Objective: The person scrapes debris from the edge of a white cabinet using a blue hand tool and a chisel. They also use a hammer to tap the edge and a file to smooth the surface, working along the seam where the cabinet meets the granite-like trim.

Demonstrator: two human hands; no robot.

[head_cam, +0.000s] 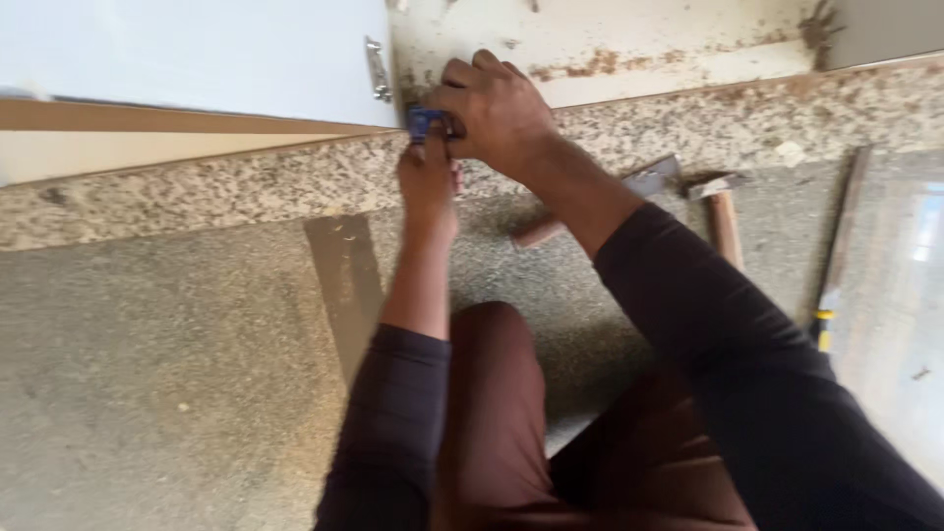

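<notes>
a small blue object (425,122) sits at the lower corner of a white cabinet door (197,59), just where the door meets the speckled granite strip (197,192) of the floor edge. the picture is blurred, so i cannot tell what kind of thing the blue object is. the right hand (497,113) is closed over it from above, the fingers curled and clenched around it. the left hand (429,182) comes from below and pinches it with the fingertips, touching the right hand. a metal hinge (378,69) is on the door edge just beside the hands.

it seems to me the person is in the step of fitting or adjusting something at this door corner, and the work is in the middle. the next move, i think, needs a steady grip and a small, exact motion, because the place is narrow.

farther out, on the floor (177,374), a hammer (723,211) with a wooden handle lies near the right arm, and a chisel-like tool (600,202) is partly hidden behind it. a long bar with a yellow band (836,265) lies well apart at the right
</notes>
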